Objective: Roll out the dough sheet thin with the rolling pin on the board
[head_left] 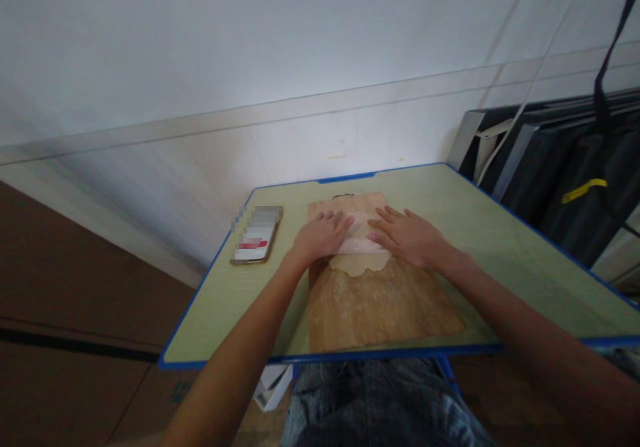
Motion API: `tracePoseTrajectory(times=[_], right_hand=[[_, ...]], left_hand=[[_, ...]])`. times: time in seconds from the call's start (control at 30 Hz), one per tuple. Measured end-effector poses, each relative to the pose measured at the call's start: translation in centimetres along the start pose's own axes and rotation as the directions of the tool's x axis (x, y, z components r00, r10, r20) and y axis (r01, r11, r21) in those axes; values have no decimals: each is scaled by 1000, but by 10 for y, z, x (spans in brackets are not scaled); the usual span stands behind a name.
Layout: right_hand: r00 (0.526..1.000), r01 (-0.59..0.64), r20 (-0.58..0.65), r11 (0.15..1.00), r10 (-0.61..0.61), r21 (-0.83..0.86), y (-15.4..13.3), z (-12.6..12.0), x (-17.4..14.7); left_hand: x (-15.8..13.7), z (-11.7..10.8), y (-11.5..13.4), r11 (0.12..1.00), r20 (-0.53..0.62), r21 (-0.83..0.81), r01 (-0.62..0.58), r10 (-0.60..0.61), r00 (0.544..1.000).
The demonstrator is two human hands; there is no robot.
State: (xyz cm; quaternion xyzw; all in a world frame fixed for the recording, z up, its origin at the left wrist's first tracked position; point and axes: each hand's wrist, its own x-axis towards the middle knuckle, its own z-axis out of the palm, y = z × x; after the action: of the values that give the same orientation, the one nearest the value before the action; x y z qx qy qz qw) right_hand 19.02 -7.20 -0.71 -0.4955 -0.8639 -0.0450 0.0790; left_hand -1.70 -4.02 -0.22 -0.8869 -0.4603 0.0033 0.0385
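My left hand [325, 234] and my right hand [407, 235] rest palms down on the far half of a wooden board [380, 307]. Between and under them is a pale, whitish sheet-like layer [360, 243] with a straight near edge; its material is unclear. A thin, flat piece of dough [361, 264] with a ragged edge sticks out from under it towards me. Both hands have their fingers stretched out, the thumbs pointing inwards. The palms hide part of the pale layer.
The board lies on a light green table [500, 273] with a blue edge. A phone [257, 237], partly blurred, lies to the left. Behind the table stands a white wall [300, 147]. Dark flat panels [555, 173] lean at the right, where a black strap [603, 80] hangs.
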Motion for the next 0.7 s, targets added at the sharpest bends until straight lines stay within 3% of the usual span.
tracePoseTrajectory(times=[0.17,0.3,0.5,0.7], right_hand=[[990,-27,-141,999,21,-39,-31,3,-47],[975,11,-219,998,-23,-58,-35,8,-57],[997,-27,-70,1000,27,-6,-10,3,-12],[995,-94,-33,989,98,113,20,11,37]], left_hand=[[-46,-5,31,991,-64,-18,133,-134,989],[-56,-9,44,988,-110,-8,156,-156,982],[-19,-9,28,957,-117,-38,286,-289,950],[18,-9,2,959,-168,-136,249,-270,948]])
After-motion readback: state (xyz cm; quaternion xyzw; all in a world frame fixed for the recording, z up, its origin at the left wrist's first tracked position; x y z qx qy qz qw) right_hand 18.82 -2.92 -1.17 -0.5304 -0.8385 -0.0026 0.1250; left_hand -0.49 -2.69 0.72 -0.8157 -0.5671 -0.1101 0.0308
